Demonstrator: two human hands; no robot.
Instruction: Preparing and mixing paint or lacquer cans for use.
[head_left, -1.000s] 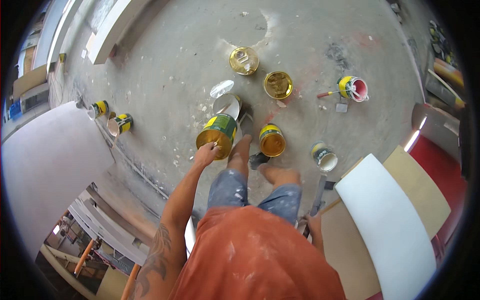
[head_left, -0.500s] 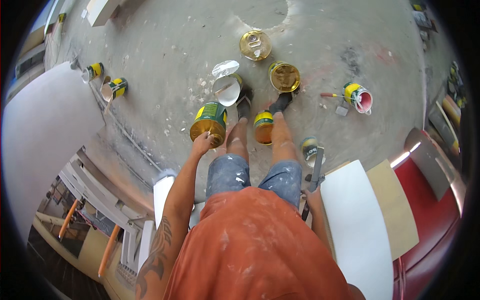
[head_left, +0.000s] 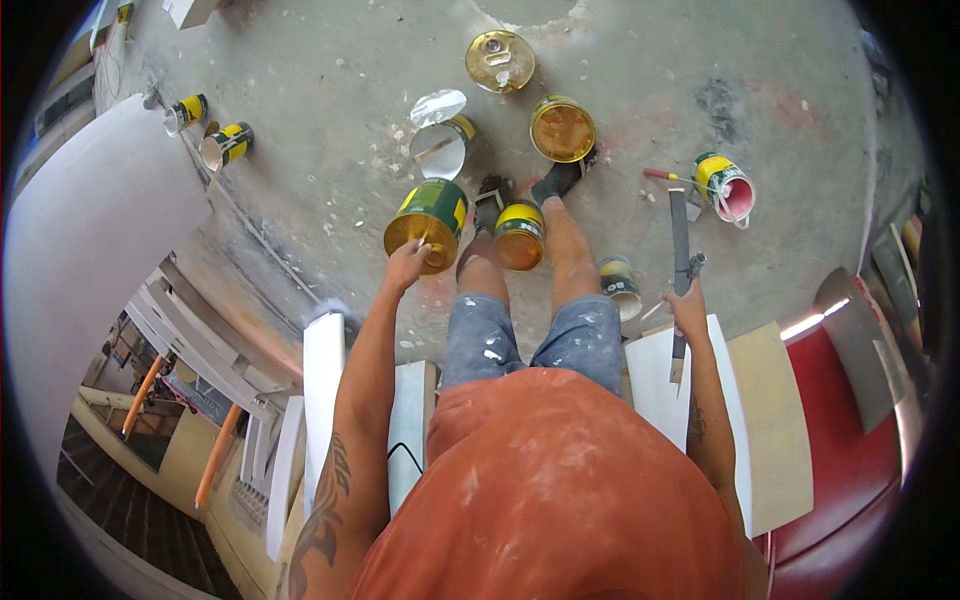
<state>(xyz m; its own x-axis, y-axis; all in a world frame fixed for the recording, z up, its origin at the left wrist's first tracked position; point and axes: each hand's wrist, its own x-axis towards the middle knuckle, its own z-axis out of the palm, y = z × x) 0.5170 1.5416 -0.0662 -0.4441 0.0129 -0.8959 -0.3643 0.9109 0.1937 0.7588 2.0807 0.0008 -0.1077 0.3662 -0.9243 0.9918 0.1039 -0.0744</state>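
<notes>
Well to the left of the left hand (head_left: 408,264) and its fingers is a big white panel (head_left: 100,270), with two orange poles (head_left: 143,395) nearer the body. Beyond those fingers, also to their left, two small green-and-yellow cans (head_left: 227,147) lie tipped over near the panel's edge. A narrow white board (head_left: 322,400) is beside the left forearm, closer in than the fingers. The left hand's fingers are closed at the gold end of a large green can (head_left: 425,205), which sits tilted at their tips; whether they hold a handle there is too small to tell. Just beyond that can is an open can (head_left: 440,152) with its lid (head_left: 438,107) bent up, and farther beyond, to the right, a gold-topped can (head_left: 500,62). Right of the fingers, a smaller can (head_left: 519,235) is between the legs, and an amber-topped can (head_left: 562,132) is farther out. Just left of the right hand (head_left: 687,308) is a pale can (head_left: 621,288). That hand's fingers are wrapped around a long grey bar (head_left: 680,235), which reaches past them both ways. Beyond them, to the right, a tipped can (head_left: 717,172) shows pink inside.
</notes>
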